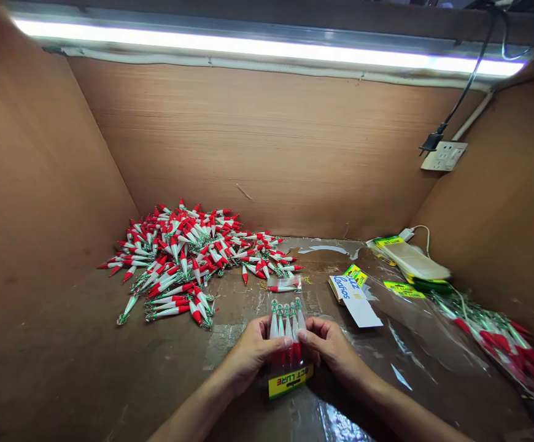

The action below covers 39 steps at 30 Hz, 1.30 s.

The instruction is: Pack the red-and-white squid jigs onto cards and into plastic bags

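Between my two hands is a clear plastic packet of red-and-white fishing lures (288, 328), its yellow header card (291, 382) turned toward me and its lettering upside down. My left hand (260, 344) pinches the packet's left edge, thumb lying on the front. On the opposite edge, my right hand (325, 344) grips it the same way. Several lures lie side by side inside, green-and-silver hook ends pointing away from me. Just beyond the packet, a loose lure (283, 287) rests under a piece of clear plastic. Fingers behind the packet are partly hidden.
A large heap of loose lures (193, 245) covers the back left. To the right lie a handwritten white card (356, 304), a stack of empty header bags (414, 258) and filled lure packets (501, 337). A black plug (431, 142) hangs by an outlet (445, 156).
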### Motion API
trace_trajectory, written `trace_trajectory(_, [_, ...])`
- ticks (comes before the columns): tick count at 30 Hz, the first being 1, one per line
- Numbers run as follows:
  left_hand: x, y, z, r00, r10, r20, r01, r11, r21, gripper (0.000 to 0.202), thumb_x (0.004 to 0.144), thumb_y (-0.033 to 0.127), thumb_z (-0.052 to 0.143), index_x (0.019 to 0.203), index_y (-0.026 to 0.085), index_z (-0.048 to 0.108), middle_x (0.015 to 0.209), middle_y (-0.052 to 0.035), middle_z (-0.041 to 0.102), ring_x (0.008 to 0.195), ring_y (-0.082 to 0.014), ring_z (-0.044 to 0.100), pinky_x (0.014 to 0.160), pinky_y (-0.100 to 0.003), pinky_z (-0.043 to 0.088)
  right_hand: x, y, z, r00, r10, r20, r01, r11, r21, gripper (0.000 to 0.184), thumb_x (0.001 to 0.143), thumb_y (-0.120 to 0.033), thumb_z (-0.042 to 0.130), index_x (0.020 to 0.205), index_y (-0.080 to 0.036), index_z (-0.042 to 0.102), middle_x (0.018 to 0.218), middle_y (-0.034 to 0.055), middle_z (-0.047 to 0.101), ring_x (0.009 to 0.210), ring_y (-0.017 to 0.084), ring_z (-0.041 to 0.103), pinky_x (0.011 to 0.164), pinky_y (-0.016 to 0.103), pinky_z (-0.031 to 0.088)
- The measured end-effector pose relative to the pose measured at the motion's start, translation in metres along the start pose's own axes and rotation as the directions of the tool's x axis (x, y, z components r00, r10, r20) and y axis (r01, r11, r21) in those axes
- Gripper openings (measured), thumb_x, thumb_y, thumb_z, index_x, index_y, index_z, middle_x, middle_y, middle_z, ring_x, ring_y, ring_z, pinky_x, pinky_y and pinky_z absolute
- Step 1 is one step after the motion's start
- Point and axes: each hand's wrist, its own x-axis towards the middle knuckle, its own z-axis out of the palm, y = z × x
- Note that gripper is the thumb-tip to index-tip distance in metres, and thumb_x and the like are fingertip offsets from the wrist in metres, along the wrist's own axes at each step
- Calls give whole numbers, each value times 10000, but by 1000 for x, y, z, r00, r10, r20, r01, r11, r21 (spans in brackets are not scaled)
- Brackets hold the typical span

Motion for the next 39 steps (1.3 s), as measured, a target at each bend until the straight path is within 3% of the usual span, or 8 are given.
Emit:
trace_trajectory(8, [2,-5,-1,998,45,-38,-42,995,89,451,677,336,879,1034,110,718,964,-93,743,807,-214,670,733,-272,498,-5,1,3,1000,-2,18,2,999,42,433,779,-552,747,869,-141,644,773,25,658,656,145,585,600,240,441])
trace_trajectory(12, [0,-4,1,999,26,-39,-23,998,62,431,705,348,860,1041,120,716,949,-88,745,790,-203,670,725,-267,491,-7,4,7,997,63,53,-68,991,113,447,788,-568,733,926,-156,629,742,13,647,577,120,559,549,234,451])
trace_trajectory(18, [-3,-2,4,999,-46,13,45,998,43,428,691,385,875,972,108,711,810,-70,727,642,-148,619,606,-226,438,-5,12,9,997,70,-15,-67,985,157,424,807,-553,727,884,-152,615,659,-15,596,512,83,501,504,204,433])
trace_trajectory(26, [0,2,-13,999,-22,24,18,989,148,501,660,396,887,1044,130,707,926,-71,728,797,-209,657,727,-265,481,-7,4,-3,979,161,127,-159,987,-27,428,815,-567,707,832,-142,663,519,-50,549,398,66,461,383,156,351])
trace_trajectory(29, [1,11,-26,989,-117,87,90,959,270,727,621,399,907,1252,155,639,755,-8,692,608,-141,583,595,-224,452,-13,2,-3,953,235,192,-222,971,-87,511,851,-610,636,711,-120,678,484,-24,571,342,52,422,342,153,300])
trace_trajectory(33, [-4,34,-40,983,-184,-27,180,911,372,1084,727,453,832,1556,117,219,492,117,446,400,-68,301,375,-164,258,-20,-3,0,936,243,254,-226,970,-93,554,855,-636,603,824,-98,729,664,50,708,364,47,471,352,152,312])
trace_trajectory(36, [-18,54,-47,983,-184,-19,169,852,495,1053,773,462,791,1565,118,188,492,130,381,403,-66,259,350,-159,223,-21,-6,-4,941,229,248,-197,969,-149,503,848,-604,627,850,-113,733,687,43,720,364,45,462,347,154,284])
trace_trajectory(39, [-44,70,-64,966,-239,95,129,769,626,1028,769,483,786,1565,171,215,501,122,414,409,-68,304,378,-154,237,-14,-7,-15,967,179,180,-136,964,-229,455,856,-568,625,825,-125,726,674,26,708,360,50,437,346,167,274])
